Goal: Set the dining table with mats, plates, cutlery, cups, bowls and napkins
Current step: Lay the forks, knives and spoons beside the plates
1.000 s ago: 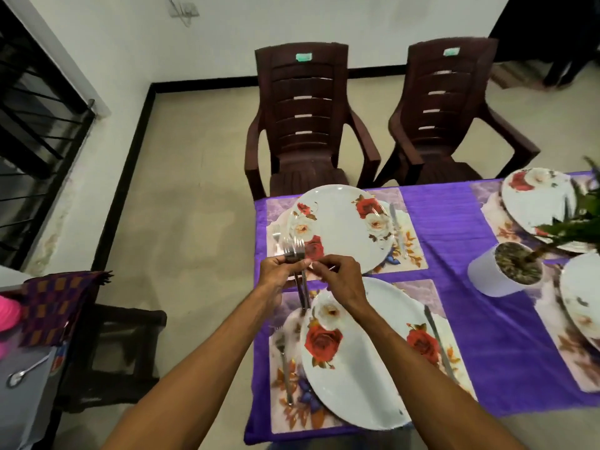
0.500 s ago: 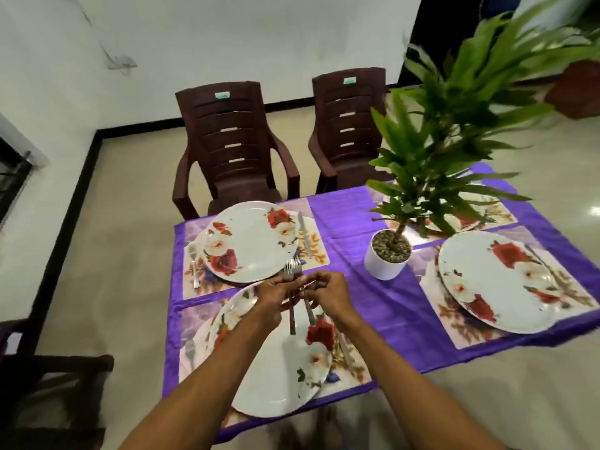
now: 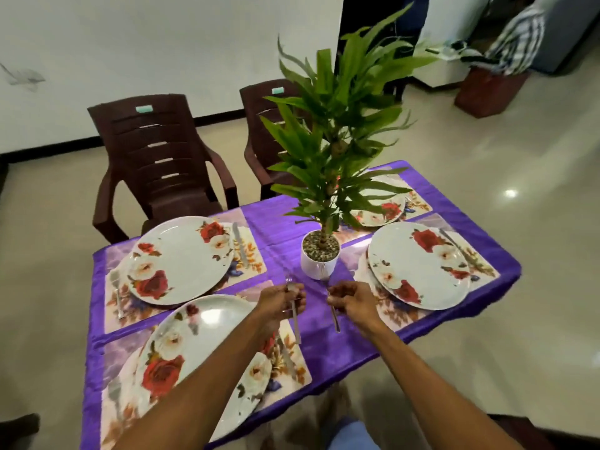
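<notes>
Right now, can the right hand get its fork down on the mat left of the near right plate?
Probably yes: the right hand, holding a fork, hovers beside that plate, with nothing between; the plant pot stands farther back.

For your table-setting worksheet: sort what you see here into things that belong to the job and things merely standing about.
Belongs: fork in left hand; fork in right hand; floral plates; place mats; knife.

Standing about: potted plant; brown chairs.

You've got decent, even indoor light, with glare spots on the glossy floor (image 3: 510, 193) and the nearest plate (image 3: 207, 316). Your plant (image 3: 337, 131) leaves look motion-smeared, and wide-angle distortion bends the edges.
</notes>
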A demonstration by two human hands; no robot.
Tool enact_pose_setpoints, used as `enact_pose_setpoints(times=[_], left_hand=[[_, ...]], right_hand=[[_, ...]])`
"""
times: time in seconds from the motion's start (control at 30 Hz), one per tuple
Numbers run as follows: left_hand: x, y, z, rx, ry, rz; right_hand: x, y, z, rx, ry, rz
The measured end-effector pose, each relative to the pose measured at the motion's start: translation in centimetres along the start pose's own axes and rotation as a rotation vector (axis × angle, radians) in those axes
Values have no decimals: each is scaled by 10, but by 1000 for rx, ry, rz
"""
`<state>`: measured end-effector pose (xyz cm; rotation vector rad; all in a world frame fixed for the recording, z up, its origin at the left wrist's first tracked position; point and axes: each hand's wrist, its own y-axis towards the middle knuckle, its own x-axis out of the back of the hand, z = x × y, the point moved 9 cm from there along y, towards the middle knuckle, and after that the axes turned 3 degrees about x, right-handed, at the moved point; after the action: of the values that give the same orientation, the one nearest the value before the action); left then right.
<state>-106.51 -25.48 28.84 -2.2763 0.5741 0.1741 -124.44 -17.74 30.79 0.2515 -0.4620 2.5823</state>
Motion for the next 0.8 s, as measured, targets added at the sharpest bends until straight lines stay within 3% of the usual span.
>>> enact_pose_setpoints(times=[0.33, 0.63, 0.8], left_hand=[[-102, 68, 26, 49, 32, 3], [-138, 95, 26, 70, 29, -157], [-138, 105, 28, 89, 14, -166]], right_hand=[[118, 84, -75, -34, -411, -63], [100, 94, -94, 94, -629, 14], [89, 102, -90, 194, -747, 55]])
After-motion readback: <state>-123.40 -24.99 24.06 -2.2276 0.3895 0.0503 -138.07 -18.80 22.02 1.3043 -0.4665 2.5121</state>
